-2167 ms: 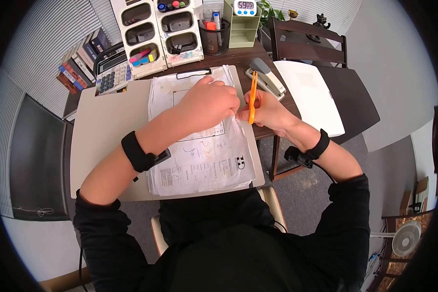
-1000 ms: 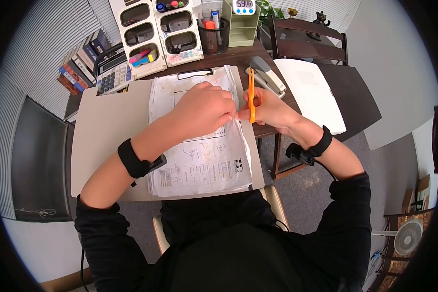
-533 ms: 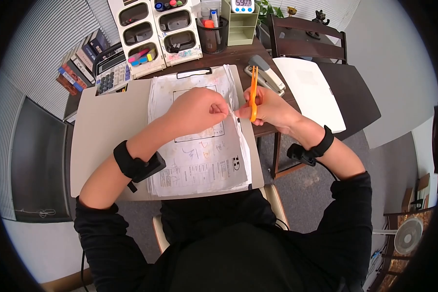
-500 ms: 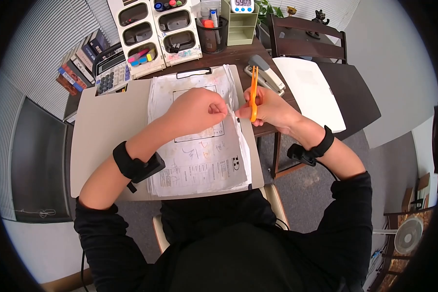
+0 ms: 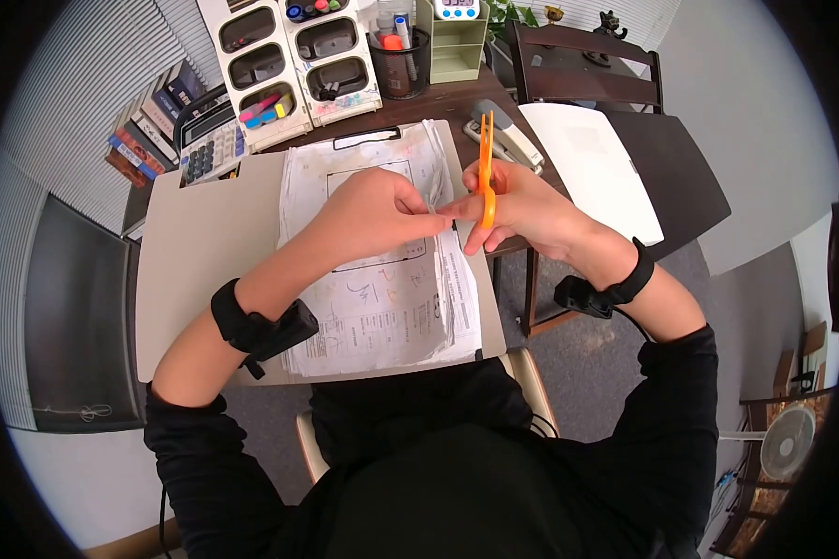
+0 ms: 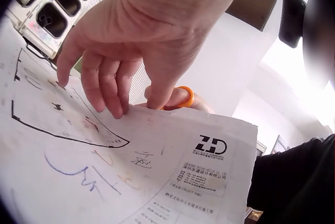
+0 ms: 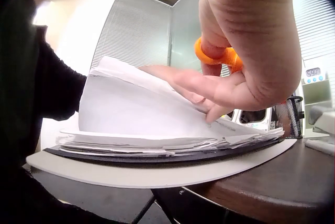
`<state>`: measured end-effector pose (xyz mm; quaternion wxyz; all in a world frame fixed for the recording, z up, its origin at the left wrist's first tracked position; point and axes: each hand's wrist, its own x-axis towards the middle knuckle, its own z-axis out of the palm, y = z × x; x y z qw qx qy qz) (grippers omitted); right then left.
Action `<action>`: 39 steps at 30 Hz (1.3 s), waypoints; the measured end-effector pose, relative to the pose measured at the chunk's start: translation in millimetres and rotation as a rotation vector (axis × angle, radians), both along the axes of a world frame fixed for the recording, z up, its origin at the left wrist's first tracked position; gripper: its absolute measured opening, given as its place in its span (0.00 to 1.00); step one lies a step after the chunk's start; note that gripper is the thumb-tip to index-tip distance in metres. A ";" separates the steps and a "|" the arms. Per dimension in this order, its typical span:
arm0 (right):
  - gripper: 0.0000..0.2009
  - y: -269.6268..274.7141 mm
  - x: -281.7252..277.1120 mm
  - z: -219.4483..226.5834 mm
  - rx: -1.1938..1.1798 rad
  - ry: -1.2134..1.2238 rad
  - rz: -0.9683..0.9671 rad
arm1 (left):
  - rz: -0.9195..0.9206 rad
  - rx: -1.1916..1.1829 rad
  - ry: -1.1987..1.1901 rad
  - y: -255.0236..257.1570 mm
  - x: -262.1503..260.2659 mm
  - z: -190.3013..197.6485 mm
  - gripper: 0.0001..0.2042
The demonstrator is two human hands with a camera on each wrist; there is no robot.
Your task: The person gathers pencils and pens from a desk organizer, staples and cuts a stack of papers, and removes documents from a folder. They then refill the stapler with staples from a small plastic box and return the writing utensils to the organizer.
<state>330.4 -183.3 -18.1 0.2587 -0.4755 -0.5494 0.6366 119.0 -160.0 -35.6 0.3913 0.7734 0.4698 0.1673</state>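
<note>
Printed, marked sheets of paper (image 5: pixel 373 321) lie stacked on a clipboard. Over their right edge, my left hand (image 5: pixel 368 214) pinches a raised top sheet (image 6: pixel 172 145) between thumb and fingers. Beside it, my right hand (image 5: pixel 527 210) holds orange scissors (image 5: pixel 487 154), their tips pointing away from me. A scissor loop (image 7: pixel 233 59) rings one of its fingers. The right index finger reaches straight to the sheet's edge, meeting the left fingertips there. From the right wrist view, the lifted sheet (image 7: pixel 141 106) curves up above the rest of the stack, partly hiding the left hand.
A grey stapler (image 5: pixel 508 140) and a white flat folder (image 5: pixel 592 168) lie to the right. Along the back stand a calculator (image 5: pixel 213 154), a white pen organizer (image 5: pixel 298 61), a mesh pen cup (image 5: pixel 399 73) and a green holder (image 5: pixel 457 51). Books (image 5: pixel 154 121) stand at left.
The right edge of the top sheet has come up and folded leftward, baring sheets beneath. My left thumb now points right, and the right fingers have straightened toward the paper, the scissors still held.
</note>
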 end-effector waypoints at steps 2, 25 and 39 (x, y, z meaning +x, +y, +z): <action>0.15 -0.6 1.0 -1.2 -0.022 0.043 0.011 | 0.006 0.008 0.007 1.8 -0.8 -3.1 0.17; 0.13 23.6 -24.6 -47.5 0.489 -0.224 0.084 | 0.072 -0.332 -0.057 16.4 -19.9 -8.2 0.12; 0.12 12.7 -25.7 -44.3 0.727 -0.336 0.047 | 0.069 -0.157 0.075 15.9 -7.4 -3.7 0.12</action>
